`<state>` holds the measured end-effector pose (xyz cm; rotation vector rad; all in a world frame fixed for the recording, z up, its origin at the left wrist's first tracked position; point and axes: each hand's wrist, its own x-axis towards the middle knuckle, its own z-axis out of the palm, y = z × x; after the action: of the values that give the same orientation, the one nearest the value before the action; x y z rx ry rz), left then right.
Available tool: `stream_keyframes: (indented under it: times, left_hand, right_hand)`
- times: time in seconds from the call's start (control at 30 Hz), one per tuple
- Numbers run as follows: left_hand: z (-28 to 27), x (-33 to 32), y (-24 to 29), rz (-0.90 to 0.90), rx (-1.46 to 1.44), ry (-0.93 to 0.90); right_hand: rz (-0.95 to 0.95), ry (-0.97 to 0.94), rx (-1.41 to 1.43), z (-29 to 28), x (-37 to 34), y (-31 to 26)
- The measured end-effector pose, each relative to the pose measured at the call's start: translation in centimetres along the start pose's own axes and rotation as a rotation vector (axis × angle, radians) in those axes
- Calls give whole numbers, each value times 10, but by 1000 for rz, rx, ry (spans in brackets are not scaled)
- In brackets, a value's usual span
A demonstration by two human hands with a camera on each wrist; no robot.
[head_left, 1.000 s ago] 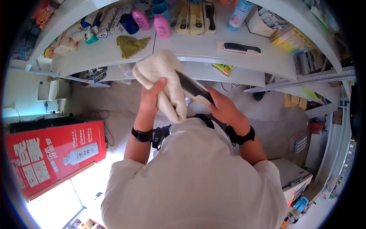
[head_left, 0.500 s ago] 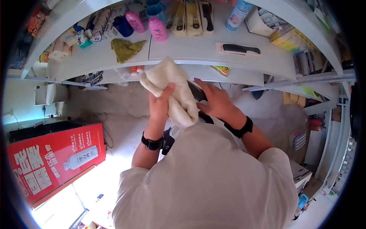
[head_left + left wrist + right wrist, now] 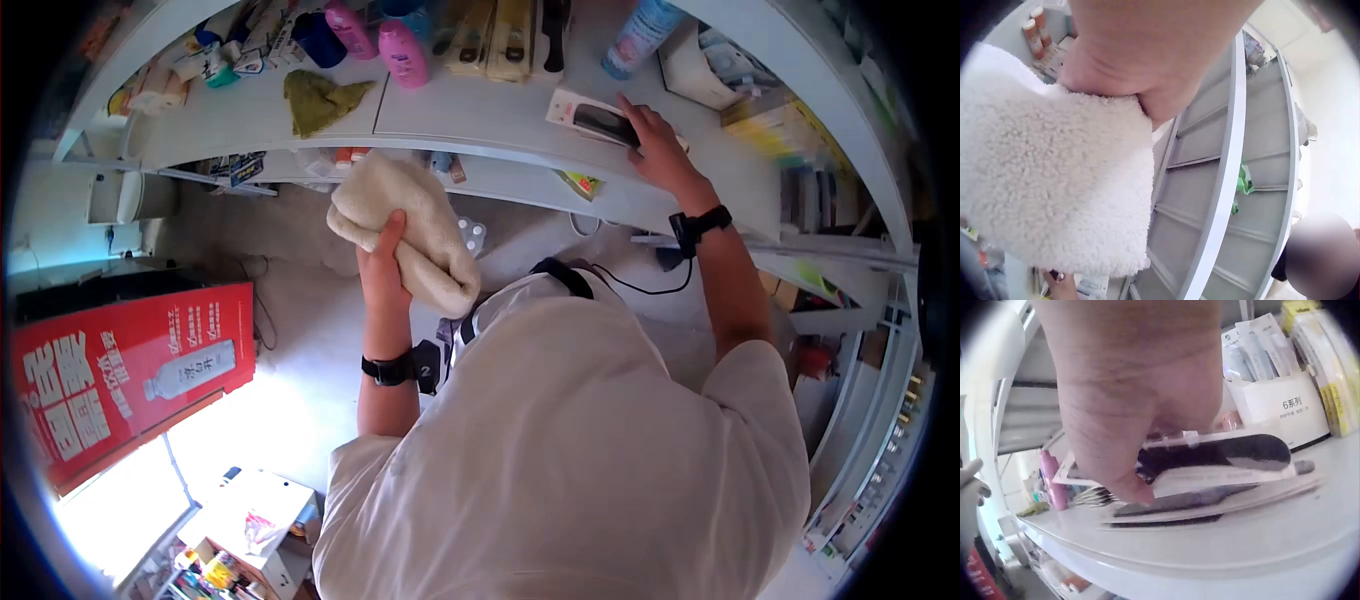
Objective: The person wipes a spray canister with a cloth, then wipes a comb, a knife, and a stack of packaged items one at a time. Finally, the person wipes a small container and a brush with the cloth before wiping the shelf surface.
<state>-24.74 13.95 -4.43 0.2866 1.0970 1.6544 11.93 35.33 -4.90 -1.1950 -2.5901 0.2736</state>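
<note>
My left hand (image 3: 385, 270) grips a folded cream towel (image 3: 425, 230) in front of the shelf edge, thumb on top. The towel's fleecy side (image 3: 1054, 169) fills much of the left wrist view and hides most of the fingers. Over at the shelf top, my right hand (image 3: 660, 150) reaches to the right. It pinches a packaged black comb (image 3: 1229, 453), thumb on the near side. Just below this comb, a second packaged comb (image 3: 1204, 501) lies on the white shelf.
Behind the right hand stand a white box of packets (image 3: 1285, 406) and a blue spray can (image 3: 640, 40). Pink bottles (image 3: 403, 55), an olive cloth (image 3: 320, 103) and several long packages (image 3: 505, 40) lie further left. A lower shelf (image 3: 510, 183) runs underneath.
The right hand has drawn the packaged comb away from the towel and carried it up and right to the comb on the shelf. The left hand, still gripping the towel, has shifted left.
</note>
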Motion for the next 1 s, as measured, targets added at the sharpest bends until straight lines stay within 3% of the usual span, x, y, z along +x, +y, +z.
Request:
stream_keyframes:
  times: [0.17,0.27,0.37,0.47,0.57,0.63,0.7,0.77,0.87,1.0]
  left_hand:
    - [-13,-17,-17,35,-38,90]
    - [-20,-29,-25,8,-85,119]
    - [-23,-35,-28,0,-102,133]
    - [-26,-42,-25,1,-62,161]
    - [-34,-46,-6,30,-26,177]
    - [-48,-51,13,50,1,199]
    - [-63,-54,28,75,11,222]
    - [-77,-59,44,111,33,249]
    - [-104,-64,54,87,-17,309]
    - [-133,-53,56,23,-69,254]
  right_hand:
    - [46,-311,-173,16,16,75]
    - [130,-404,-174,9,24,76]
    - [-33,-268,-133,20,35,75]
    - [120,50,234,50,86,54]
    - [468,214,336,62,142,17]
    - [582,316,305,89,167,14]
    - [711,246,300,108,183,14]
    - [841,10,313,107,189,18]
    - [912,193,464,130,185,39]
    - [927,267,322,127,177,55]
